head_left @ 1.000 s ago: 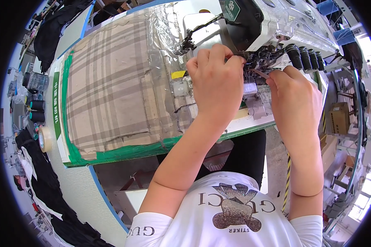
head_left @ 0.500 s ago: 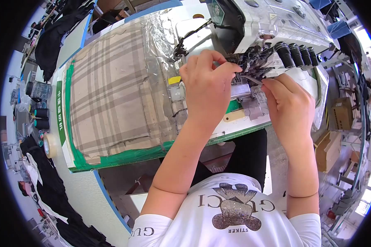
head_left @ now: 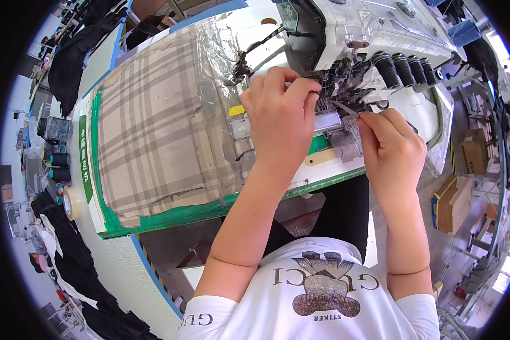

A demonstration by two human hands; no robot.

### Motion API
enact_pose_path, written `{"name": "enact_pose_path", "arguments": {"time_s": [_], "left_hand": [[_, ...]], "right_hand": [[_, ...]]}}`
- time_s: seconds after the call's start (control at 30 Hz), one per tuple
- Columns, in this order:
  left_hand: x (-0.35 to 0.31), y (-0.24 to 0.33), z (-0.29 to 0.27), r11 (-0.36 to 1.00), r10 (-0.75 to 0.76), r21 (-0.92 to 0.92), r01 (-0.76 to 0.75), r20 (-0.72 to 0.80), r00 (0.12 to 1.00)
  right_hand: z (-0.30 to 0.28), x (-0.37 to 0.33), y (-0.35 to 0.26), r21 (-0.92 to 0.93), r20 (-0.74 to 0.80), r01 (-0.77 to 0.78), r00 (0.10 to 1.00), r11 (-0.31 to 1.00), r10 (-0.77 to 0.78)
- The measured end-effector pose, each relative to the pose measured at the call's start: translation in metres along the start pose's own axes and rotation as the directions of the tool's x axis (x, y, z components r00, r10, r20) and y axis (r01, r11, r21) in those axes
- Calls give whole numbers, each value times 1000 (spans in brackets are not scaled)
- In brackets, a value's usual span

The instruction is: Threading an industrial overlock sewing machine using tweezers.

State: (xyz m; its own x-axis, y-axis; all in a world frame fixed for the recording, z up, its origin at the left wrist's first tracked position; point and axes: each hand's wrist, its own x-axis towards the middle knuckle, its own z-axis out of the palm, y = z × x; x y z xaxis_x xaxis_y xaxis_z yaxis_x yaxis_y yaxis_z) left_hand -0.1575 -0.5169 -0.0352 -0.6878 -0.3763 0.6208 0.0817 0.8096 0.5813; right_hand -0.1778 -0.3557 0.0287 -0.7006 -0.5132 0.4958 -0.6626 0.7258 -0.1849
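Showed, from above, two bare hands close together at a white sewing machine [head_left: 379, 34], placed between one and two o'clock. Set the left hand [head_left: 280, 116] near the centre, toward one o'clock, back upward, with thumb and forefinger tips brought close; could not tell whether gripping anything. Set the right hand [head_left: 395, 141] between two and three o'clock, with thumb and forefinger pinching the near end of a thin grey strip [head_left: 346, 108]. Ran the strip, at two o'clock, from those fingertips toward ten o'clock, reaching dark metal parts [head_left: 345, 85] of the machine; too small to tell ribbon from tool.

Just beyond the right fingertips, toward one o'clock, included a row of black cylinders [head_left: 401, 69]. Toward ten o'clock, included a plaid covering [head_left: 147, 130] on the work surface, and just below nine o'clock, a roll of tape [head_left: 72, 203].

Seemed to call for a light, steady pinch, small finger movements rather than whole-arm ones, and a strip kept straight and untwisted. Probably helped to hold the left fingertips out of the line of sight and clear of the metal parts, to avoid snagging.

Compared with a second earlier, carried the left wrist farther toward nine o'clock, uncovering a green patch [head_left: 319, 145] and a tan piece [head_left: 321, 158]. Kept the right-hand pinch on the strip. Shifted the whole view slightly too, bringing the machine nearer to twelve o'clock.
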Motion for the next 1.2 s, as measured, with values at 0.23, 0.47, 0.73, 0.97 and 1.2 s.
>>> {"name": "enact_pose_path", "arguments": {"time_s": [0.23,0.47,0.73,0.97,1.2], "left_hand": [[0,1,3,997,-42,66,43,-28,999],[1,2,4,992,-51,114,56,-46,998],[1,1,3,993,-45,105,49,-39,998],[0,1,3,993,-41,113,45,-37,998],[0,1,4,995,-28,98,31,-28,999]], "right_hand": [[-3,3,-9,-76,57,-50,997,996,54],[-2,10,-14,-142,27,-24,999,990,28],[3,0,-11,114,86,-134,988,984,125],[7,-9,-12,566,442,-623,782,540,439],[20,-8,-16,606,453,-649,757,461,471]]}}
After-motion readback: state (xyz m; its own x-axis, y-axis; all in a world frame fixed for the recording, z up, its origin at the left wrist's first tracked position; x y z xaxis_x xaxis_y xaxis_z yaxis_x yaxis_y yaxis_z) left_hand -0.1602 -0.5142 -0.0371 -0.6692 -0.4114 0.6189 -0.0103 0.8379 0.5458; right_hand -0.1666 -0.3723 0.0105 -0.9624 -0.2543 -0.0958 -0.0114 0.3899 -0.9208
